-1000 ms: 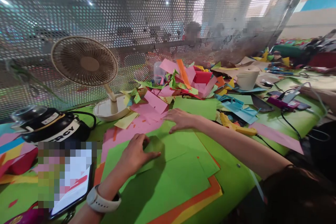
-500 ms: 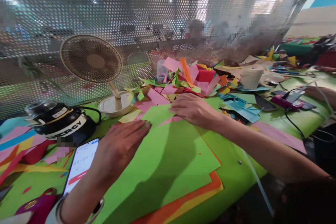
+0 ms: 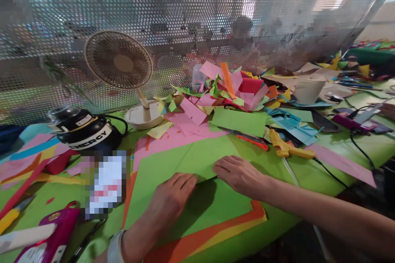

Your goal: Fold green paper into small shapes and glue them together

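Observation:
A green paper piece (image 3: 200, 154) lies over larger green sheets (image 3: 154, 181) on the table, its near edge a little raised with dark shadow under it. My left hand (image 3: 174, 191) closes its fingers on the left part of that near edge. At the right part of the same edge, my right hand (image 3: 236, 172) has its fingers bent together on the paper. Both thumbs are hidden. Orange (image 3: 230, 222) and yellow sheets show beneath the green stack, with pink paper (image 3: 175, 131) beyond it.
A fan (image 3: 123, 63) and a black ENERGY container (image 3: 86, 131) stand at the back left. Coloured scraps (image 3: 228, 86) heap against the perforated metal screen. Scissors (image 3: 253, 139) and a yellow glue gun (image 3: 286, 148) lie right of the sheets. A magenta case (image 3: 54, 230) sits front left.
Both hands have come nearer, bringing the green piece's near edge back over the stack. The scissors, glue gun and pink sheet beyond now show. The view has shifted.

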Demonstrator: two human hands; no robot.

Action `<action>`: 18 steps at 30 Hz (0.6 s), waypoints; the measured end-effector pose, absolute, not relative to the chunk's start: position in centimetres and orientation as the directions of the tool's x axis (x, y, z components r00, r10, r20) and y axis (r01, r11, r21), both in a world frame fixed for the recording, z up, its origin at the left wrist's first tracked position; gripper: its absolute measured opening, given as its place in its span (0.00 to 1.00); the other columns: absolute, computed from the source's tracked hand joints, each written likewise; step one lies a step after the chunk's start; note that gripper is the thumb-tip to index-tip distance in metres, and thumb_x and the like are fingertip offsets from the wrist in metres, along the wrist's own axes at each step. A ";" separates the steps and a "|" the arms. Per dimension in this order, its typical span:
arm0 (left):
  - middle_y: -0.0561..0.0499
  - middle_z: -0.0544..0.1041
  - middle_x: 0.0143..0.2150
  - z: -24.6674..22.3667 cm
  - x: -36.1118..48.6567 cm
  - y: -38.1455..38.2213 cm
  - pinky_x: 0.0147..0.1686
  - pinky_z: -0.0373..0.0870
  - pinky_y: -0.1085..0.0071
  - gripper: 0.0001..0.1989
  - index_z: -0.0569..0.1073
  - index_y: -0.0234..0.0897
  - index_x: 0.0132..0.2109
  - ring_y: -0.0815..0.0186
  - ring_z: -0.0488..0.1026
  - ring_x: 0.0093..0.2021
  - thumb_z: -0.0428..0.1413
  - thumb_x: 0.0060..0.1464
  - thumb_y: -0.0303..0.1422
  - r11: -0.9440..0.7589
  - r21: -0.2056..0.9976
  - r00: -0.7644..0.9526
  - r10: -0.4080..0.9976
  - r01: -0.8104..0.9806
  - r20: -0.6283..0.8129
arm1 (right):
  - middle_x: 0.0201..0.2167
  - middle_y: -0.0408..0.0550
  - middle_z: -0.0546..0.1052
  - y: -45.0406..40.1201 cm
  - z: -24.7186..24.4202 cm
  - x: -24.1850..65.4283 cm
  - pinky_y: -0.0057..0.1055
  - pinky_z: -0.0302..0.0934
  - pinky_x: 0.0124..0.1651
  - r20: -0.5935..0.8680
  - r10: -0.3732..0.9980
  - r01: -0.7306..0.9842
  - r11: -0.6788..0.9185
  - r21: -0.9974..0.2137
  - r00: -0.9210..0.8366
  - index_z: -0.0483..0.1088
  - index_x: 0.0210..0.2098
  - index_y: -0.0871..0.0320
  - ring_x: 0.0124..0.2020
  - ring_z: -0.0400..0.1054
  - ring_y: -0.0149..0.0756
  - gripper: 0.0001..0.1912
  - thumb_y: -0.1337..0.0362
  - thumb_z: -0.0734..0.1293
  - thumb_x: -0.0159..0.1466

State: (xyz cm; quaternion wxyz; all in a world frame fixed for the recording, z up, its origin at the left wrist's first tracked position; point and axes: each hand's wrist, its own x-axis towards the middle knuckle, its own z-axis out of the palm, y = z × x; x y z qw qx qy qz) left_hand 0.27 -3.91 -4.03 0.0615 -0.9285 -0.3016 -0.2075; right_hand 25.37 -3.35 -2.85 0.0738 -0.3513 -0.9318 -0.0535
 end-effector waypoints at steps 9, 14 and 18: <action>0.44 0.80 0.36 -4.1 0.6 -3.7 0.33 0.77 0.68 0.16 0.73 0.33 0.40 0.62 0.78 0.35 0.41 0.61 0.21 -0.817 -0.023 0.724 0.497 0.576 0.478 | 0.38 0.51 0.76 -2.7 -2.9 25.1 0.33 0.62 0.41 0.202 0.684 0.658 0.730 -0.187 -0.701 0.72 0.38 0.59 0.39 0.69 0.38 0.07 0.66 0.62 0.67; 0.43 0.81 0.42 -3.5 -0.3 -3.6 0.41 0.75 0.68 0.15 0.73 0.32 0.45 0.62 0.78 0.42 0.42 0.61 0.20 -0.842 -0.210 0.747 0.291 0.497 0.598 | 0.37 0.53 0.76 -0.4 -1.5 26.2 0.35 0.61 0.45 0.152 0.929 0.721 0.359 -0.593 -0.337 0.73 0.37 0.60 0.41 0.69 0.40 0.14 0.55 0.63 0.64; 0.42 0.80 0.43 -2.1 -0.6 -3.8 0.47 0.74 0.67 0.14 0.72 0.29 0.45 0.61 0.76 0.47 0.44 0.61 0.20 -0.833 -0.249 0.747 0.259 0.493 0.613 | 0.21 0.43 0.70 1.5 -0.7 27.8 0.28 0.56 0.27 -0.106 0.960 0.682 0.103 -0.724 -0.258 0.71 0.25 0.60 0.23 0.64 0.31 0.22 0.46 0.64 0.60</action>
